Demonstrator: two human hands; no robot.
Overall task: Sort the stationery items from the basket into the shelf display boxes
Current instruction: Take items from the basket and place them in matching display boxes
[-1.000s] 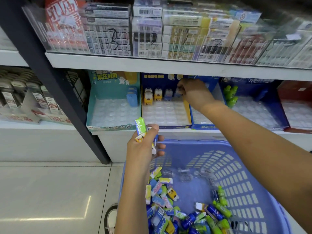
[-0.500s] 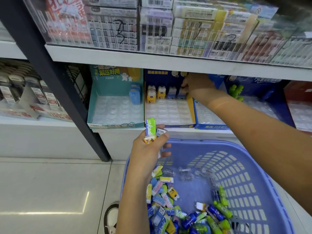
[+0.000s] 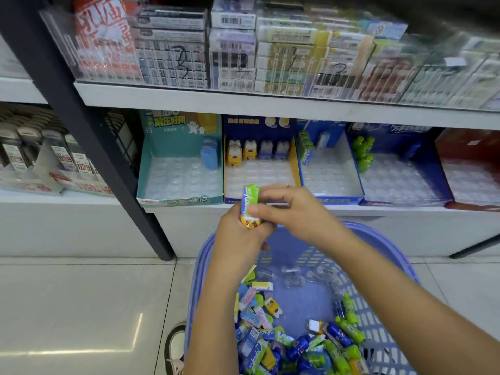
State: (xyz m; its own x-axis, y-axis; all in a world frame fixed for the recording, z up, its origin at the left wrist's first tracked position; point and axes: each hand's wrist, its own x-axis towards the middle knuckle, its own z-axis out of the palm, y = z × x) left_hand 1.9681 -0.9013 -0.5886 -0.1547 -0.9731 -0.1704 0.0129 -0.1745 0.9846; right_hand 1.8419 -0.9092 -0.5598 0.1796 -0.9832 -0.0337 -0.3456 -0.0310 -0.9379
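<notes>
My left hand (image 3: 239,236) holds a small bunch of items above the basket: a green eraser (image 3: 250,197) stands upright on top of a yellow one (image 3: 250,221). My right hand (image 3: 293,211) has come beside it, and its thumb and fingers pinch the green eraser. Below, the blue-purple basket (image 3: 389,269) holds several mixed erasers and small bottles (image 3: 292,339). On the lower shelf stand the display boxes: a teal box (image 3: 178,182) with blue items, a dark blue box (image 3: 259,171) with yellow and blue figures, a blue box (image 3: 328,171) with green erasers, and another blue box (image 3: 397,174) with green bottles.
A red display box (image 3: 470,169) sits at the far right of the shelf. Clear acrylic bins of packaged goods (image 3: 243,47) fill the shelf above. A black slanted upright (image 3: 89,136) stands to the left. My shoe (image 3: 176,347) rests on the tiled floor by the basket.
My right hand has drawn back from the dark blue display box and come down to my left hand, where it now pinches the green eraser. My left hand rose slightly.
</notes>
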